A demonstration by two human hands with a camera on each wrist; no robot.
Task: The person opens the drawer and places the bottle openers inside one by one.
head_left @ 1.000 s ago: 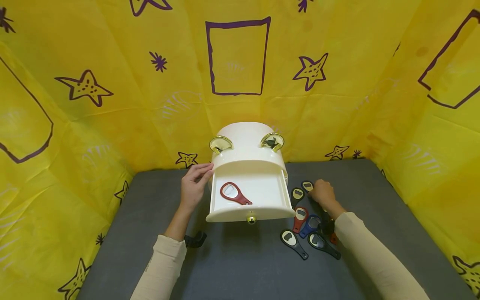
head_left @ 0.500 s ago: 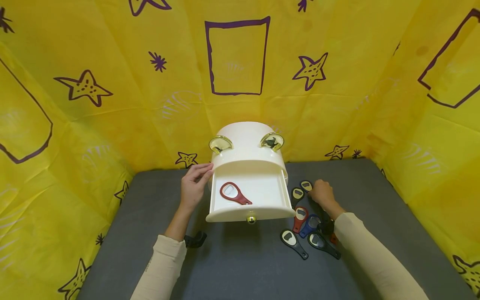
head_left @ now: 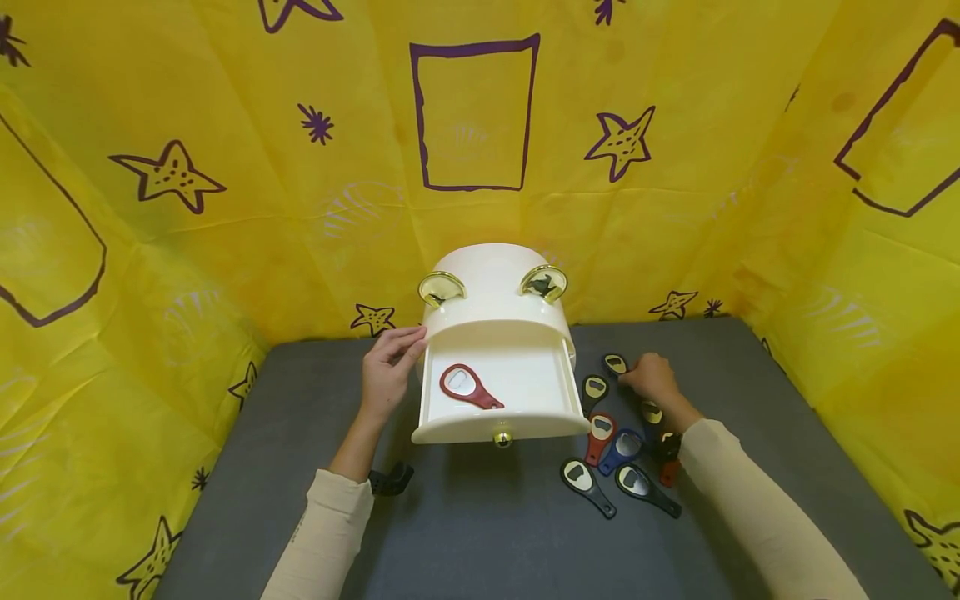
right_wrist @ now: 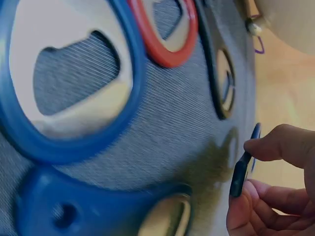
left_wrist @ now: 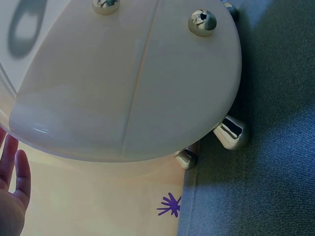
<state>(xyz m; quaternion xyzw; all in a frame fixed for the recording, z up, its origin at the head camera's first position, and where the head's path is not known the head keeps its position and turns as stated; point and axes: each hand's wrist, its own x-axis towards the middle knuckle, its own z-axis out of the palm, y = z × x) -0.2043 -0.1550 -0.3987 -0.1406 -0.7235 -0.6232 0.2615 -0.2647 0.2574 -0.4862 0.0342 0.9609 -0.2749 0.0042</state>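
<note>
From the head camera, the left hand (head_left: 387, 373) rests with relaxed fingers against the left side of a cream drawer box (head_left: 495, 308) standing on the grey desk (head_left: 480, 533). Its drawer (head_left: 500, 398) is pulled out, and a red bottle opener (head_left: 468, 386) lies inside. The right hand (head_left: 651, 377) is to the right of the box, fingers curled on a dark bottle opener (head_left: 615, 364) lifted at the far end of a cluster of openers (head_left: 618, 454) spread on the desk.

The left wrist camera looks up at the box's underside (left_wrist: 133, 78), with its shiny feet (left_wrist: 229, 132) on the desk; the fingers (left_wrist: 15, 172) are straight and hold nothing.

The right wrist camera shows thumb and fingertips (right_wrist: 275, 145) pinching the dark bottle opener (right_wrist: 242, 172) on edge, just above the desk, near a blue opener (right_wrist: 69, 83) and a red one (right_wrist: 165, 34).
</note>
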